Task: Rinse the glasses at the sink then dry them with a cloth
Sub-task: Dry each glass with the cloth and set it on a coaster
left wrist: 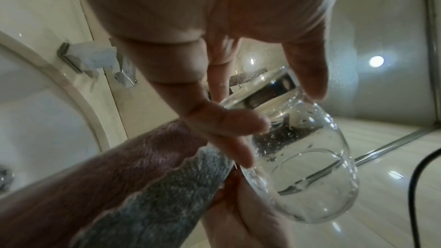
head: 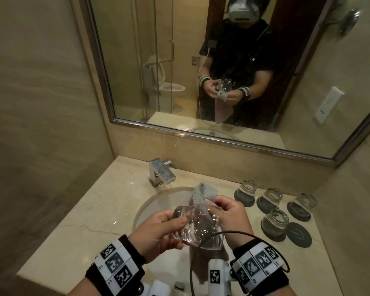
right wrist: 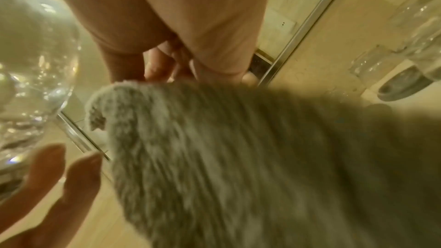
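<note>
Glass (head: 198, 226): wet tumbler on its side above the sink basin (head: 158, 201), gripped in my left hand (head: 158, 231).
Cloth (head: 203, 194): grey-pink, pinched in my right hand (head: 231, 218), touching the tumbler.
Counter's right edge: four upturned tumblers (head: 275, 221) on dark coasters (head: 298, 234).

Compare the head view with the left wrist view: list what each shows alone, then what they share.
Head view only: four glasses standing mouth-up on dark coasters, one bare coaster, the mirror and both wristbands.

Left wrist view only: water droplets clinging inside the held glass, and the left hand's fingertips on its rim.

Both: the left hand holding that glass, the right hand gripping the grey cloth, the faucet and sink.
</note>
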Action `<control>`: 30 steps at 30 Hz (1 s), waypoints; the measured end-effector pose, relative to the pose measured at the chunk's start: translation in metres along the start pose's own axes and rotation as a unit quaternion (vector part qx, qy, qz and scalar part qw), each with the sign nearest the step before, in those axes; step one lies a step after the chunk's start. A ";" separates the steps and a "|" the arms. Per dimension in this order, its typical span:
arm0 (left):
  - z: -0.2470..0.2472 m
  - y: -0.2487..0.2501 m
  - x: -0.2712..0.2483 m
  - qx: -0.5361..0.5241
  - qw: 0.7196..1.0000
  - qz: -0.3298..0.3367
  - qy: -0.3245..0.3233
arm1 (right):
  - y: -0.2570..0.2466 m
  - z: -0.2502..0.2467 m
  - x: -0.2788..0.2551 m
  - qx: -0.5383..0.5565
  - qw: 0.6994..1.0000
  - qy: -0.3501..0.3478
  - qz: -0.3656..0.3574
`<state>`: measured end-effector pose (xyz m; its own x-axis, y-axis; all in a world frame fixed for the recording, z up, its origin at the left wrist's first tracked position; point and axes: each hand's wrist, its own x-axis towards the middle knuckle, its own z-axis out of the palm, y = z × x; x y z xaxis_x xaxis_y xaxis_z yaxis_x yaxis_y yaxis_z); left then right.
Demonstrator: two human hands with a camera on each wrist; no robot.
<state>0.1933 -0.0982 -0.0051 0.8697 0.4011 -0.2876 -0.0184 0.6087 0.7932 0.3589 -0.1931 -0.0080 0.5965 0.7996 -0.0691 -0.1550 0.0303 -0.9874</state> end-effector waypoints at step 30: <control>0.002 0.031 0.005 0.023 0.999 0.048 -0.007 | 0.032 -0.002 -0.020 0.067 0.943 -0.158 0.285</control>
<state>0.1977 -0.0784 0.0191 0.8721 0.4457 -0.2018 -0.0794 0.5359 0.8405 0.3434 -0.2093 -0.0385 0.1256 0.8471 -0.5164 -0.4896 -0.3998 -0.7749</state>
